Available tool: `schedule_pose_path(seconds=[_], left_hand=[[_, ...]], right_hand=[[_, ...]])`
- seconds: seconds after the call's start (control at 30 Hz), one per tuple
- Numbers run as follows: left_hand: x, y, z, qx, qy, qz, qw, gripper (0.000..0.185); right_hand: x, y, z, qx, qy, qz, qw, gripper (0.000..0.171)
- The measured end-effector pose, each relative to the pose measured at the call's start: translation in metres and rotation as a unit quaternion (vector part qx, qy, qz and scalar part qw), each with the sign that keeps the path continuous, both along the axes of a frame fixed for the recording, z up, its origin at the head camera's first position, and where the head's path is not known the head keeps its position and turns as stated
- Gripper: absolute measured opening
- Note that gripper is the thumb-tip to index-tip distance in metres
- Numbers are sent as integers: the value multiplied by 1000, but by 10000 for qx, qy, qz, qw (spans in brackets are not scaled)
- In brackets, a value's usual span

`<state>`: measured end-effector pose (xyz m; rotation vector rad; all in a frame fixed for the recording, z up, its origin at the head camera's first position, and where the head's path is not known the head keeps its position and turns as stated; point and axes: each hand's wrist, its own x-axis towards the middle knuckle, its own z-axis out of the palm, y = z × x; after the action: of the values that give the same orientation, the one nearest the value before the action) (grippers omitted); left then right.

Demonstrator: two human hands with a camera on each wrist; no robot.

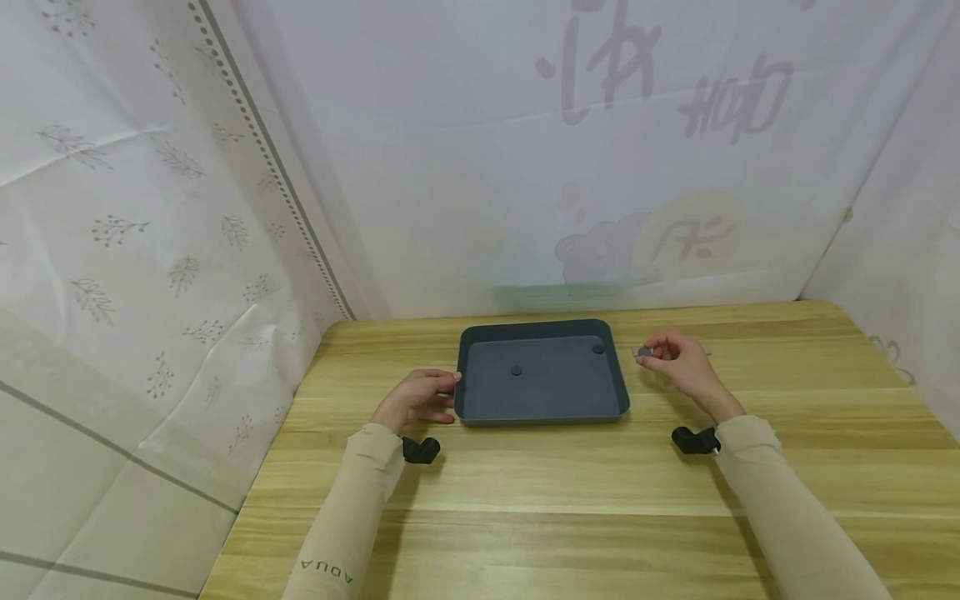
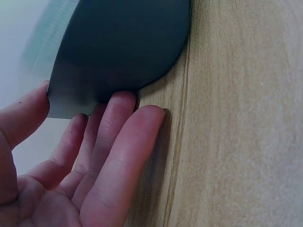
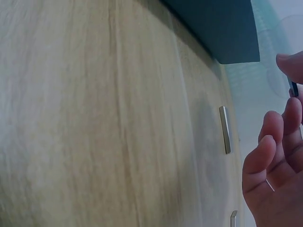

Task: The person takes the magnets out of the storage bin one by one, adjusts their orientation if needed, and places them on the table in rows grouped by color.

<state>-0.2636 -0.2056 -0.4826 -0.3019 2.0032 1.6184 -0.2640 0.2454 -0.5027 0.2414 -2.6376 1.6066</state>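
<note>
Left hand (image 1: 415, 398) rests on the light wooden tabletop (image 1: 570, 500) at the left near corner of the dark grey rectangular plastic tray (image 1: 542, 412), fingers (image 2: 110, 142) straight and relaxed against the tray's outer wall, grasping nothing. Right hand (image 1: 678, 363) hovers just right of the tray's far right corner, pinching a small dark flat disc (image 1: 644, 352) between thumb and fingertips; 2 similar dark discs lie inside the tray, 1 near the middle (image 1: 516, 370) and 1 at the far right corner (image 1: 597, 348). In the right wrist view 2 slim silver metal bars lie on the wood below that hand, 1 fully seen (image 3: 225, 129), 1 cut by the frame edge (image 3: 233, 218).
</note>
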Motion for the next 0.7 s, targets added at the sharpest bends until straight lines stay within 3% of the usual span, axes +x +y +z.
schedule_pose_path(seconds=[0.43, 0.7], left_hand=[[1, 2, 1, -10, -31, 86, 10000, 40], [0, 1, 0, -34, -13, 52, 10000, 41]], right_hand=[[-1, 2, -3, 455, -237, 147, 9986, 33], [-1, 4, -6, 800, -138, 149, 9966, 33]])
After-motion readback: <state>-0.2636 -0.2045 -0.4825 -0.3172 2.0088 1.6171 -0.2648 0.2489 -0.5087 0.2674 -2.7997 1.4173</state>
